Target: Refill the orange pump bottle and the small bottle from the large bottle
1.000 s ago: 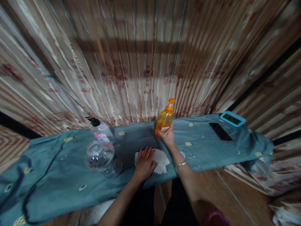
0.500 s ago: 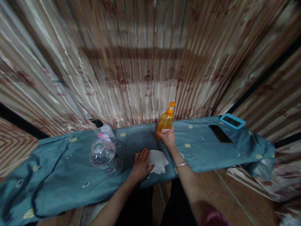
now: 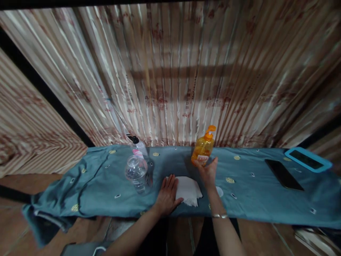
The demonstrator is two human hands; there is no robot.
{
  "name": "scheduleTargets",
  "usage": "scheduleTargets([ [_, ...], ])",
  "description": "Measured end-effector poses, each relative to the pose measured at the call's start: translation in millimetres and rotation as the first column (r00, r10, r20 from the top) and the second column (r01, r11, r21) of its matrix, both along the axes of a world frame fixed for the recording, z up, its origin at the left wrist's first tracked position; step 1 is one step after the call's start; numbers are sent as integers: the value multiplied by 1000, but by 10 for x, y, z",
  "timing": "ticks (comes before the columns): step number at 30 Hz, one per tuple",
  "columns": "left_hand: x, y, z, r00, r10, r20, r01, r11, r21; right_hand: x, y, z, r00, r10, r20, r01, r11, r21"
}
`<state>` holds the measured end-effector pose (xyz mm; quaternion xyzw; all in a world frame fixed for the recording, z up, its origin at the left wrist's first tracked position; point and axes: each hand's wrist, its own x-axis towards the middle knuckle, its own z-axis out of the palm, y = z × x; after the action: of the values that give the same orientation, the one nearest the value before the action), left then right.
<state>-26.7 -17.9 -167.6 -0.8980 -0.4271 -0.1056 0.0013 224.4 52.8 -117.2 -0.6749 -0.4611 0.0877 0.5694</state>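
An orange pump bottle (image 3: 203, 148) stands upright on the teal cloth (image 3: 106, 185) near the curtain. My right hand (image 3: 209, 171) is just in front of its base, fingers spread and loose, fingertips at or barely off the bottle. My left hand (image 3: 167, 195) lies flat, palm down, on the left part of a white tissue (image 3: 189, 190) spread on the cloth. A bracelet sits on my right wrist.
A clear glass jar (image 3: 136, 173) stands left of my left hand, with a black-capped spray bottle (image 3: 138, 149) behind it. A black phone (image 3: 282, 174) and a blue-cased device (image 3: 307, 160) lie far right. A striped curtain (image 3: 170, 78) hangs close behind.
My right hand, which gripped the orange bottle, has loosened and drawn back a little; the bottle stands on the cloth. The view has shifted. My left hand stays on the tissue.
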Motion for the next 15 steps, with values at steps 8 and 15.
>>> scheduleTargets([
  [8,73,-28,-13,998,47,46,-44,997,-61,-853,-351,344,944,328,35,-330,936,121],
  [15,82,-25,8,995,15,102,-12,999,-36,-1806,796,812,635,772,16,-764,631,-135],
])
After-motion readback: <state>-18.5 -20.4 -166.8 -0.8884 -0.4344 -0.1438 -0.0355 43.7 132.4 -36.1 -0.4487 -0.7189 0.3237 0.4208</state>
